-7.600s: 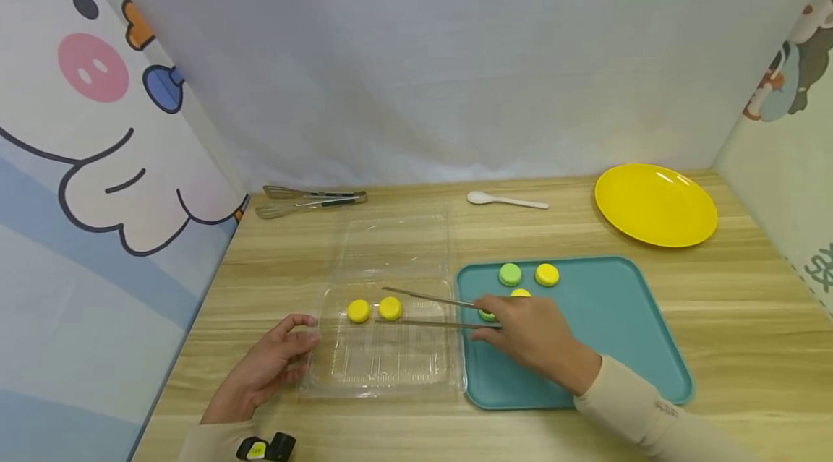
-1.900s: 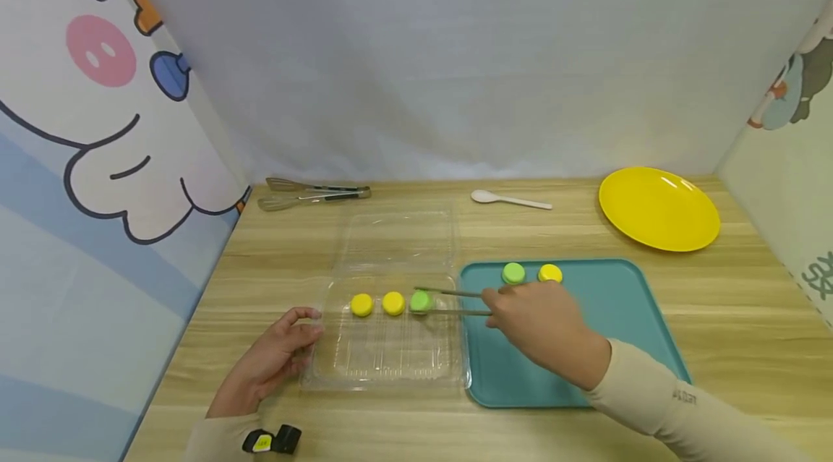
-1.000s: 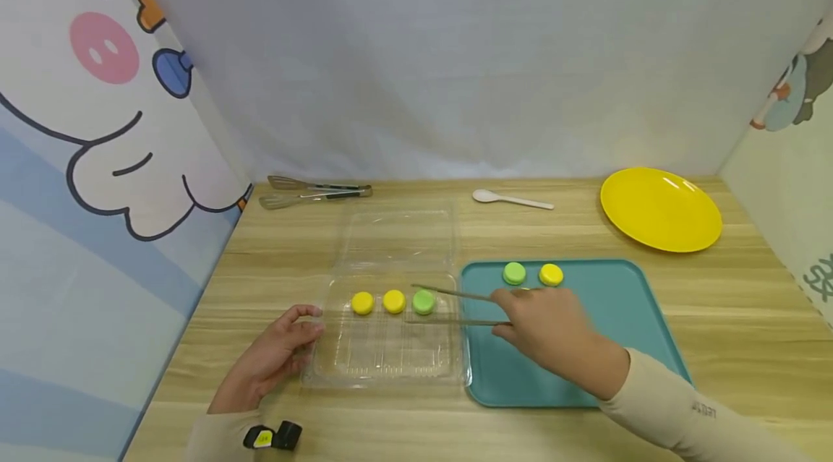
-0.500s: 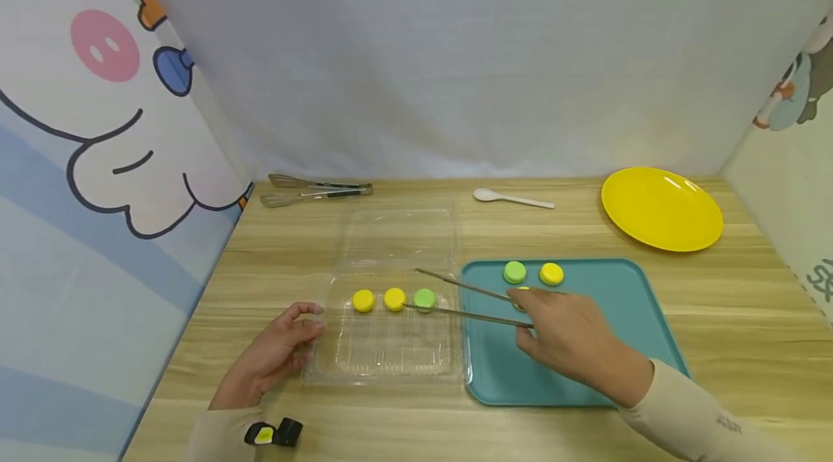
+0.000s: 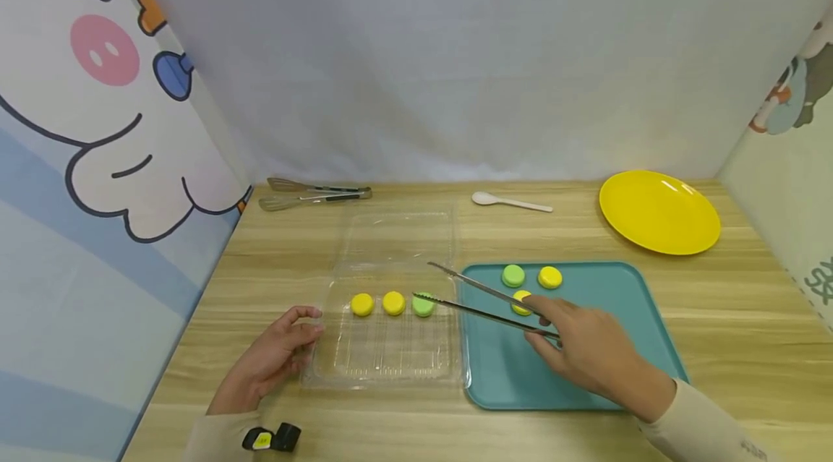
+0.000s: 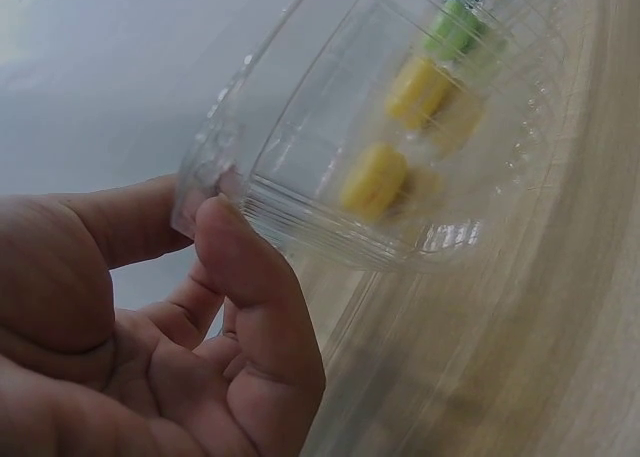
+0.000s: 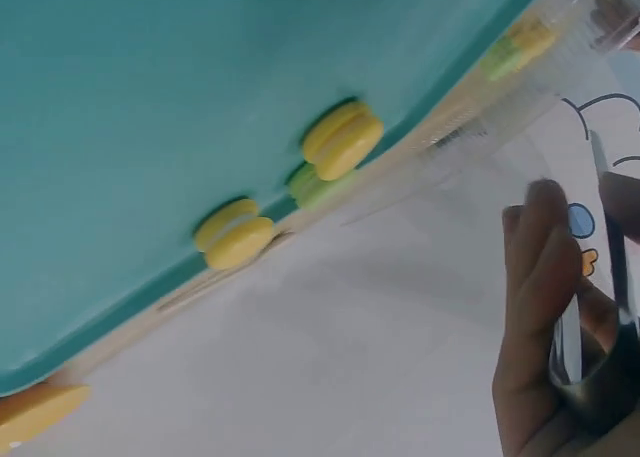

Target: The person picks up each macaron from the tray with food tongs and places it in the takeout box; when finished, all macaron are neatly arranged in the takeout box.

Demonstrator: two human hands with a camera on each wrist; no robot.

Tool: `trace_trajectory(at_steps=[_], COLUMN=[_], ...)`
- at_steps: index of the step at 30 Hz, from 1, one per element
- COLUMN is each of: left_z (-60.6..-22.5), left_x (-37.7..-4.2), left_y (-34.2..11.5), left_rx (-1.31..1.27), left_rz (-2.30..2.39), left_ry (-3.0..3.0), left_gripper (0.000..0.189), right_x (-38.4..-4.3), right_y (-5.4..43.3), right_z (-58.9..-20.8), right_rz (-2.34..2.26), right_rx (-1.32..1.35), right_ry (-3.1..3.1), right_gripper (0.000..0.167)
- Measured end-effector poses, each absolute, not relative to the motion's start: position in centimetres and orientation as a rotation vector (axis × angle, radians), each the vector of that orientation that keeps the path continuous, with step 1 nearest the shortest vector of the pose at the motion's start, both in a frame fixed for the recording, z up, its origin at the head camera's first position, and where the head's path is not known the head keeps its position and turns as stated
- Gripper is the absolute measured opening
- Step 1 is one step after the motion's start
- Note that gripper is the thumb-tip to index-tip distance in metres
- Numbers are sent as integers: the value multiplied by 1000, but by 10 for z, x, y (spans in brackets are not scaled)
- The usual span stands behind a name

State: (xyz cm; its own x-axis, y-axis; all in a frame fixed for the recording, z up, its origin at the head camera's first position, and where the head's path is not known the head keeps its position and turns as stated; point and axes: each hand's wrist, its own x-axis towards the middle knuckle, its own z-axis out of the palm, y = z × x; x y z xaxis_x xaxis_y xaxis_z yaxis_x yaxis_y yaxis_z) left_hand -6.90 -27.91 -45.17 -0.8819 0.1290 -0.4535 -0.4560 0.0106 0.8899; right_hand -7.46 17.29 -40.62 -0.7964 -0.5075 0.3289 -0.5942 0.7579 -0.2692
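My left hand (image 5: 273, 350) pinches the left rim of an open clear plastic container (image 5: 364, 380) between thumb and finger, as the left wrist view shows. Inside it, a yellow macaron (image 5: 362, 304), another yellow macaron (image 5: 393, 303) and a green macaron (image 5: 423, 309) form a row. My right hand (image 5: 588, 346) holds metal tongs (image 5: 484, 315) over the teal tray (image 5: 507, 379). The tong arms are spread, grip nothing, and their tips hover over the green macaron. On the tray lie a green macaron (image 5: 513, 275) and two yellow macarons (image 5: 549, 277), one partly behind the tongs.
Behind the container lies its hinged clear lid (image 5: 397, 238). Along the back are metal serving tongs (image 5: 319, 196), a white spoon (image 5: 510, 202) and a yellow plate (image 5: 660, 212). A hanging cloth (image 5: 455, 71) closes off the table's far side.
A green macaron has gone from the tray into the container beside the two yellow ones. The tongs have let go of it, and my right hand has drawn back rightward. My left hand stays put.
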Motion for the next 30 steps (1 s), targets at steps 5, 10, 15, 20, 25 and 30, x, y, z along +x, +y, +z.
trace_trajectory(at_steps=[5,10,15,20,25,30], left_z=[-451,-450,-448,-448,-450,-449], left_x=[-68,-67,-67,-67,-66,-68], left_y=[-280,-281,-283,-283,-282,-280], left_rx=[-350,-307,-260,-259,-240,-256], left_rz=[1919,1926,1930,1924,1925,1916], left_ry=[1885,1877,1872,1885,1869,1889], left_gripper=[24,24,23,22,19,21], right_x=[-72,-70,-71,-70,-68,-67], right_y=[182,193,205,217,229,237], right_z=[-413,-419,-421,-424,-430,-433], right_rz=[508,510,501,440,426,418], right_rx=[814,716,656,677,673,641], right_ry=[-2738,-2766,-2751,-2690,-2683,-2677], right_gripper=[42,43,43,42,42,43])
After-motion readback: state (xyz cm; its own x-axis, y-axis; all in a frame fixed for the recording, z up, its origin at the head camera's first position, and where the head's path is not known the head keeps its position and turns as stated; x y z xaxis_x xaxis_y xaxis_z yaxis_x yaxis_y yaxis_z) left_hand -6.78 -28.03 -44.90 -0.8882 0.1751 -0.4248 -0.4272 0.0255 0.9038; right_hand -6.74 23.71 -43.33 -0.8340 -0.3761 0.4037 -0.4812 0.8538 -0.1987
